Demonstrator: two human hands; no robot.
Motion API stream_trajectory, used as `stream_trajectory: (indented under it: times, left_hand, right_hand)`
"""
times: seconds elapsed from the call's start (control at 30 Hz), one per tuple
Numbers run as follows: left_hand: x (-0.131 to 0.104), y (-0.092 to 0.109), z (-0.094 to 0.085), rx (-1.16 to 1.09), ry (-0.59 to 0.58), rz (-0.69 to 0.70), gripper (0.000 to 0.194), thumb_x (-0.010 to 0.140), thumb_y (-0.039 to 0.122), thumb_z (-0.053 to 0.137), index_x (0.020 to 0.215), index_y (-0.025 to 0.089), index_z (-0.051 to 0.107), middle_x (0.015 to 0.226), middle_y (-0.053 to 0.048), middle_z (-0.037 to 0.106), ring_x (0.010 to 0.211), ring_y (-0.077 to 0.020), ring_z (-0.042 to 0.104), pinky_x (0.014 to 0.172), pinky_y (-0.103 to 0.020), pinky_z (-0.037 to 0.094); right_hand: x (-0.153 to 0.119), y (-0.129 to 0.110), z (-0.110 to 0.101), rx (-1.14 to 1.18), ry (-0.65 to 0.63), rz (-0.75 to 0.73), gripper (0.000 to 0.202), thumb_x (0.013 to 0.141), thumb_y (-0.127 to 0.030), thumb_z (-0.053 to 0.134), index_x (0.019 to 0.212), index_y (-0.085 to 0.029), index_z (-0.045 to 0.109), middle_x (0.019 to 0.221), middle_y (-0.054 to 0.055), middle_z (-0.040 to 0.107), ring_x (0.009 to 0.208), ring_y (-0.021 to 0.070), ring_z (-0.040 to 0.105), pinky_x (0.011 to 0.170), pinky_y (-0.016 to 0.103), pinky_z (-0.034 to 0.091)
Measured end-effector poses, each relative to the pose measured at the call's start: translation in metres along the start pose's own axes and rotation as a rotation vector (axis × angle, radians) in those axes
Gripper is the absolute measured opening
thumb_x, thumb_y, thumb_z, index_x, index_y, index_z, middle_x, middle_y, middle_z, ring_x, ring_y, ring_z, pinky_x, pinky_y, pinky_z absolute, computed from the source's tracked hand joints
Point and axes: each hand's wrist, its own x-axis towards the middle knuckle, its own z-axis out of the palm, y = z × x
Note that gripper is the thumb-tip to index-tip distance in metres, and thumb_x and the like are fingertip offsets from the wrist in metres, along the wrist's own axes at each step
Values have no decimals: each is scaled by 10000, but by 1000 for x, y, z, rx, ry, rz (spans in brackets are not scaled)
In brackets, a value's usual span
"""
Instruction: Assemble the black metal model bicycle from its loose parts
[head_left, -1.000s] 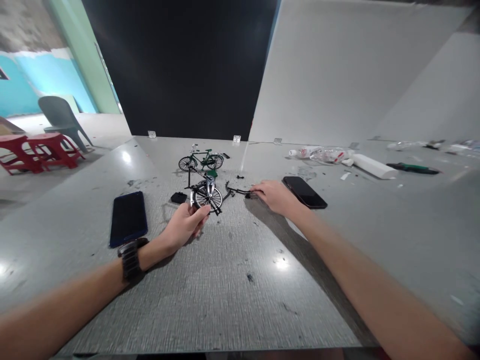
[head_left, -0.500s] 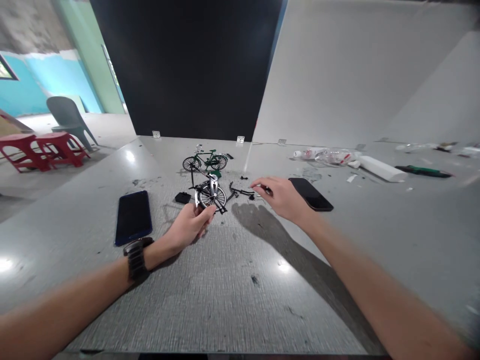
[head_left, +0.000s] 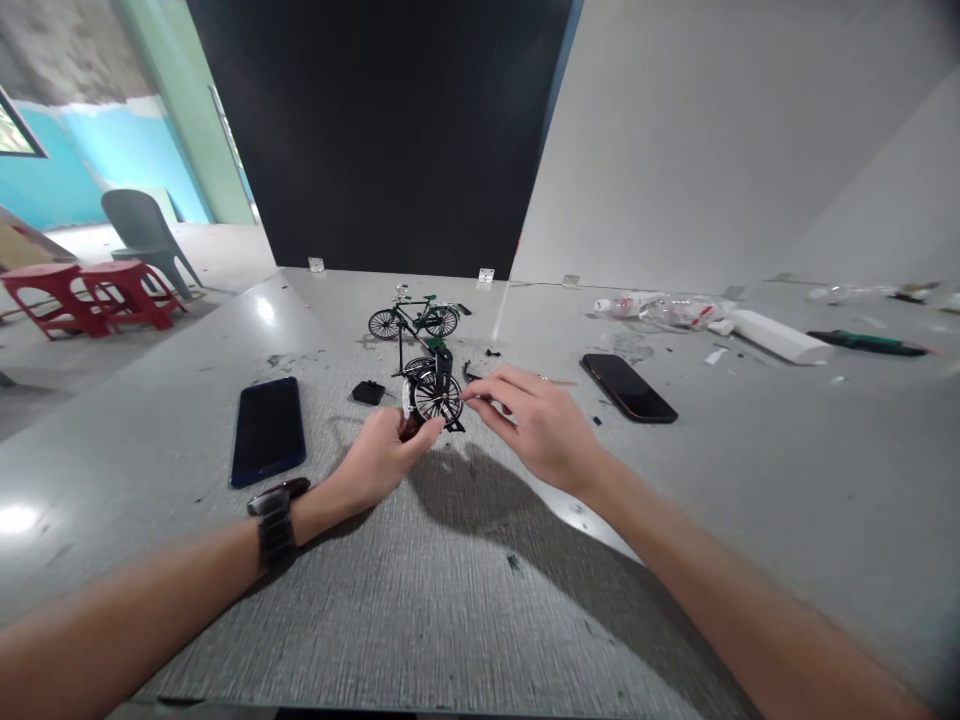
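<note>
My left hand (head_left: pixel 384 447) is closed around the rear of a black miniature bicycle (head_left: pixel 437 393), with thumb and fingers near its wheel and pale mudguard. My right hand (head_left: pixel 541 424) is pinched at the right side of that wheel. Whatever its fingertips hold is too small to make out. Behind the black bicycle, a green miniature bicycle (head_left: pixel 429 320) stands upright. A small black block-like part (head_left: pixel 368 392) lies to the left. The thin black part (head_left: pixel 471 373) beyond my right fingertips is mostly covered by the hand.
One phone (head_left: pixel 268 430) lies left of my hands and another phone (head_left: pixel 630 388) to the right. Farther right are clear plastic packaging (head_left: pixel 660 311), a white tube-like object (head_left: pixel 780 336) and a green-and-black tool (head_left: pixel 866 343). A black panel (head_left: pixel 390 140) rises behind the table.
My right hand has moved left from the loose black parts to the wheel. The black bicycle has turned slightly in my left hand, and its silver-looking piece now shows dark.
</note>
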Motion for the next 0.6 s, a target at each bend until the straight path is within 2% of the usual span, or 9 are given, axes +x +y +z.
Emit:
stream_trajectory:
  times: [0.6]
  left_hand:
    - [2,-5,0,18,-53,35,445,911,479,475,578,214,344,514,49,327,474,-91,262,476,-288,166]
  right_hand:
    - [1,-15,5,-261,30,-103,202,999,-166,482,1037,-142,679,986,77,710,895,191,643,711,312,474]
